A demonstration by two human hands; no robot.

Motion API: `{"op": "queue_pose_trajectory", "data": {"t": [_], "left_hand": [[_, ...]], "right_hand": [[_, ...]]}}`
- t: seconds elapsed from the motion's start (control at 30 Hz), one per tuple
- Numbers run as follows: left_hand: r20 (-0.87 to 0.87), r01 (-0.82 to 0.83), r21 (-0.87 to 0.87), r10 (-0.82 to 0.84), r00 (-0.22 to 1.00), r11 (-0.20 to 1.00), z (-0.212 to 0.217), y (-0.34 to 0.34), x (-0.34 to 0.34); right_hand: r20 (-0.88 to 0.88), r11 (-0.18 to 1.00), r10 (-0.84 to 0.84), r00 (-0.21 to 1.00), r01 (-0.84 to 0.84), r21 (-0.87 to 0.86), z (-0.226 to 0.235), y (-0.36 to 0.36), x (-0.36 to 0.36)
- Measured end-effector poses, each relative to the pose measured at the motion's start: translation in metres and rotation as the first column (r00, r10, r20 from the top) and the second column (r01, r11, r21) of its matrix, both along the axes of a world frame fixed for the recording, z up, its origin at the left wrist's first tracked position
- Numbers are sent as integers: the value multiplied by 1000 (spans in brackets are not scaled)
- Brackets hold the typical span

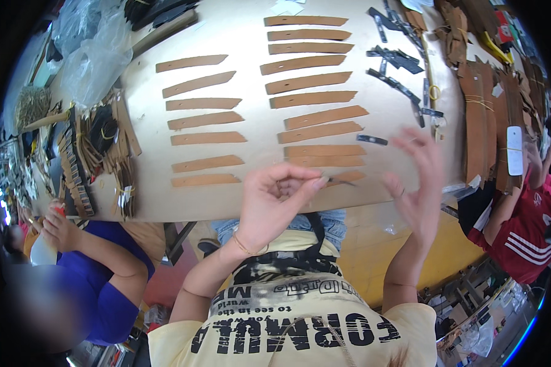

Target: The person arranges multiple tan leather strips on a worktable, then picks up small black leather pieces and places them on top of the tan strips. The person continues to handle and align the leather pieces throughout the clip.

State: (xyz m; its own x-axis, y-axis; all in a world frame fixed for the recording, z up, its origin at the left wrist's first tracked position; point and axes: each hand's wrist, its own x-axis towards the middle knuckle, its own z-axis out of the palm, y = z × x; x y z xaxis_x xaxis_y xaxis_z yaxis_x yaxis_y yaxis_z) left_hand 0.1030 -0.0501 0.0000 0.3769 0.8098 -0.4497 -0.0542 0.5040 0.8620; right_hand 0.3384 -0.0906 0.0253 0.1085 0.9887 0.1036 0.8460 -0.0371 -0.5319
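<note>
Worktop (251, 202): two columns of tan leather strips (315, 98) laid apart, seemingly for handling singly. Left hand (274, 199) at near edge, fingers pinched on thin dark tool (337, 181) touching nearest strip (348, 177). Right hand (419, 177) open, empty, raised.

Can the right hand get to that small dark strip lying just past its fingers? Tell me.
Probably yes. The right hand hovers open and empty at the table's near edge, and the small dark strip lies uncovered on the board just left of its fingertips, with nothing between them.
</note>
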Motion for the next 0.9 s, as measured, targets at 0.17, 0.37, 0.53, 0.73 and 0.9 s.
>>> {"op": "queue_pose_trajectory", "data": {"t": [0.17, 0.37, 0.53, 0.73, 0.9], "left_hand": [[-71, -83, -81, 78, 994, 993, -9, -16, -22], [-371, -57, 230, 142, 918, 971, -28, -11, -16], [-350, -127, 259, 215, 912, 957, -27, -6, -9], [-380, -21, 121, 66, 923, 992, -22, -4, -17], [-491, 24, 177, 67, 869, 984, -27, -2, -13]], "right_hand": [[-450, 983, 19, 893, -99, -156, -25, -6, -64], [-326, 975, -150, 933, 85, -203, -38, -1, -85], [-293, 986, -71, 954, 23, -164, -37, 2, -85], [-362, 977, -115, 925, 39, -211, -33, 6, -82], [-212, 961, -158, 964, 101, -258, -34, 9, -85]]}}
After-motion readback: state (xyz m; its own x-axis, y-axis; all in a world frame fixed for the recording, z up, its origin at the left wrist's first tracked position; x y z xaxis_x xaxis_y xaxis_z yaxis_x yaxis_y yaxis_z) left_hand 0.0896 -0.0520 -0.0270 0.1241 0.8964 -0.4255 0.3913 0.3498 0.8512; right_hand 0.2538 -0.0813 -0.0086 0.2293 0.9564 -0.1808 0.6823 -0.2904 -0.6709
